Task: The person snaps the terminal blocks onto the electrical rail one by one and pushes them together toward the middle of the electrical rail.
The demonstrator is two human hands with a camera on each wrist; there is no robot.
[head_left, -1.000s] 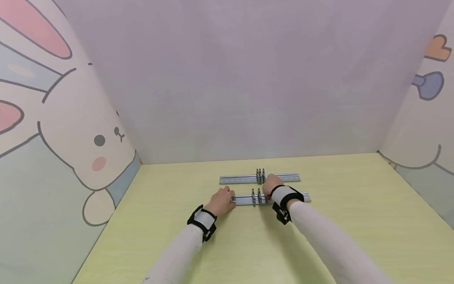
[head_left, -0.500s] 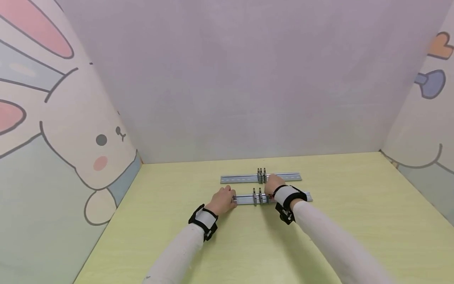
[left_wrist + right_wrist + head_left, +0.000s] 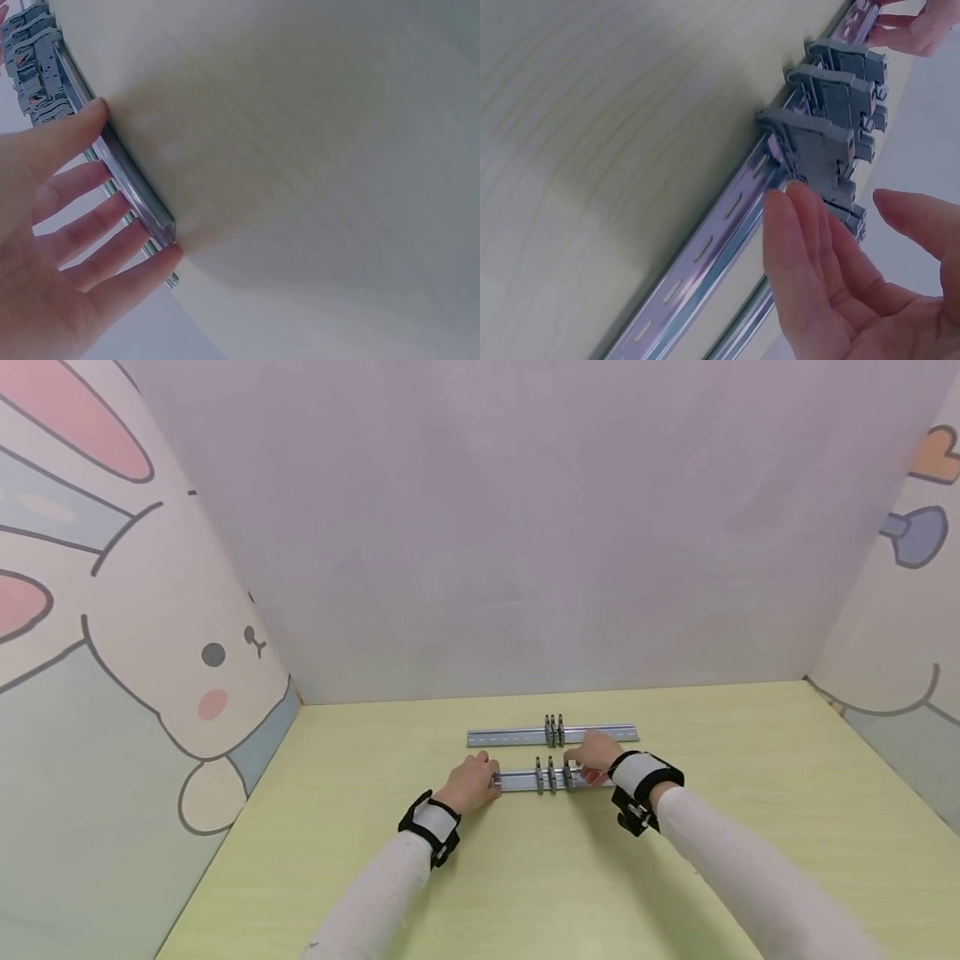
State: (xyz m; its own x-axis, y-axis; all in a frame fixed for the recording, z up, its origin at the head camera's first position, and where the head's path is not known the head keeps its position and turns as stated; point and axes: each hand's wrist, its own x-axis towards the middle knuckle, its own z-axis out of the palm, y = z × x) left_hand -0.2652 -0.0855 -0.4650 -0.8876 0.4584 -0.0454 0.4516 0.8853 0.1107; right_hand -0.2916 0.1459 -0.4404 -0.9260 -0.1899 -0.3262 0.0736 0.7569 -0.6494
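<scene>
A slotted metal DIN rail [image 3: 517, 782] lies across the table, with three grey terminal blocks [image 3: 552, 775] standing on it, slightly spaced apart. My left hand [image 3: 470, 783] holds the rail's left end, thumb on one long edge and fingers along the other, as the left wrist view shows on the rail [image 3: 135, 180]. My right hand [image 3: 596, 753] is beside the rightmost terminal block [image 3: 810, 146]. Its fingers are extended close to that block's side, and the thumb stands apart. In the right wrist view nothing sits between thumb and fingers.
Behind lies a second DIN rail [image 3: 502, 739], parallel to the first, bearing several terminal blocks [image 3: 554, 732] packed together. The pale yellow-green table [image 3: 375, 743] ends at a plain back wall [image 3: 525, 568]. Cartoon-printed panels [image 3: 150, 652] flank both sides.
My right hand has moved right, off the rightmost terminal block, and its fingers have loosened, so that block now shows fully. The left hand stays on the rail's end.
</scene>
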